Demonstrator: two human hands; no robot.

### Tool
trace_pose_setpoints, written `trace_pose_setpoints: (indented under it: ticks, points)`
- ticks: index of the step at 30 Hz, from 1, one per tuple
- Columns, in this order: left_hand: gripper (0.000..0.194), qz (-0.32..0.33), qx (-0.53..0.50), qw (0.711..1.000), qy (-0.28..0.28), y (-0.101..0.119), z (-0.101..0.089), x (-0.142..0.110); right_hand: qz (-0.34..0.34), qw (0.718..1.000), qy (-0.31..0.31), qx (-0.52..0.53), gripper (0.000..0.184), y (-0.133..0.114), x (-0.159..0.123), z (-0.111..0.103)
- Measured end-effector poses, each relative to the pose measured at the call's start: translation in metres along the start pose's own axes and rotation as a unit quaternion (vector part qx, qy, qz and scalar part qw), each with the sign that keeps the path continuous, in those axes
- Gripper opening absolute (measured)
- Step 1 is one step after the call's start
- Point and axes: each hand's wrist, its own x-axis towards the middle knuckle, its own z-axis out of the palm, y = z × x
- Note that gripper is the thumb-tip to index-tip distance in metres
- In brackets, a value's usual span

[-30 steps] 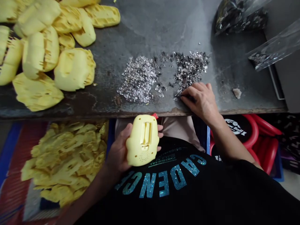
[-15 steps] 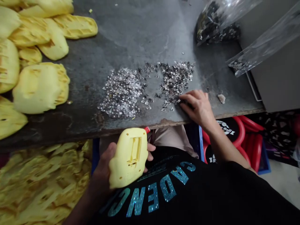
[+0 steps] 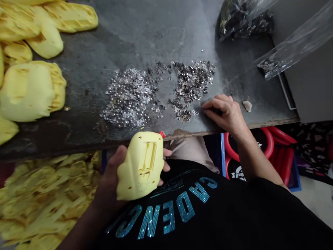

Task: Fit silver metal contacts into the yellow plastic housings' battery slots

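Observation:
My left hand [image 3: 110, 177] is shut around a pale yellow plastic casing [image 3: 140, 166] below the table edge, its back facing up with a rectangular slot and a small red part [image 3: 162, 134] at its top end. My right hand [image 3: 222, 114] rests on the grey metal tabletop [image 3: 166, 38], fingers curled, at the edge of a pile of small metal clips [image 3: 188, 90]. A second, paler heap of shiny metal pieces [image 3: 127, 99] lies to the left. Whether my right fingers pinch a clip is hidden.
Yellow plastic casing halves [image 3: 32, 90] lie at the table's left, and more fill a heap [image 3: 44, 201] below it. Clear plastic bags [image 3: 293, 45] with dark metal parts lie at the upper right. Red rings [image 3: 281, 152] sit in a blue crate beneath the table's right side.
The view has shifted, so the table contents sit further left in the frame. My left hand has turned the yellow casing slightly. My right hand stays at the clip pile, whose lower edge has spread a little.

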Motion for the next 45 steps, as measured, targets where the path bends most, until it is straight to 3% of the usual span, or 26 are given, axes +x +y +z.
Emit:
trace_pose_setpoints:
  ticks: [5,9,12,16,22,27,36,45]
  points:
    - [0.06,-0.012,-0.001,0.999,-0.038,-0.002,-0.004,0.001,-0.023,0.999,-0.006,-0.043,0.011,-0.011,-0.002,0.018]
    - [0.063,-0.029,-0.028,0.995,-0.091,-0.009,-0.009,0.007,-0.03,0.998,0.011,-0.045,0.01,-0.014,-0.001,0.014]
    - [0.066,-0.034,-0.056,0.991,-0.114,-0.016,-0.001,0.013,-0.059,0.997,0.038,0.016,0.012,-0.032,-0.009,0.002]
    - [0.066,-0.085,-0.077,0.987,-0.112,-0.02,0.012,0.014,-0.15,0.982,0.035,0.108,0.012,-0.068,-0.021,-0.005]
    - [0.061,-0.074,-0.113,0.974,-0.18,-0.025,0.009,0.006,-0.221,0.974,-0.03,0.028,0.022,-0.097,-0.02,0.002]
    - [0.065,-0.055,-0.1,0.977,-0.182,-0.028,0.009,0.0,-0.25,0.966,-0.06,-0.01,0.019,-0.107,-0.021,-0.002]
    - [0.073,-0.045,-0.067,0.981,-0.178,-0.026,0.019,-0.009,-0.357,0.933,-0.006,-0.047,0.009,-0.118,-0.023,-0.006]
    - [0.072,-0.034,-0.055,0.976,-0.207,-0.031,0.019,-0.007,-0.322,0.946,-0.017,-0.032,0.014,-0.111,-0.031,-0.004]
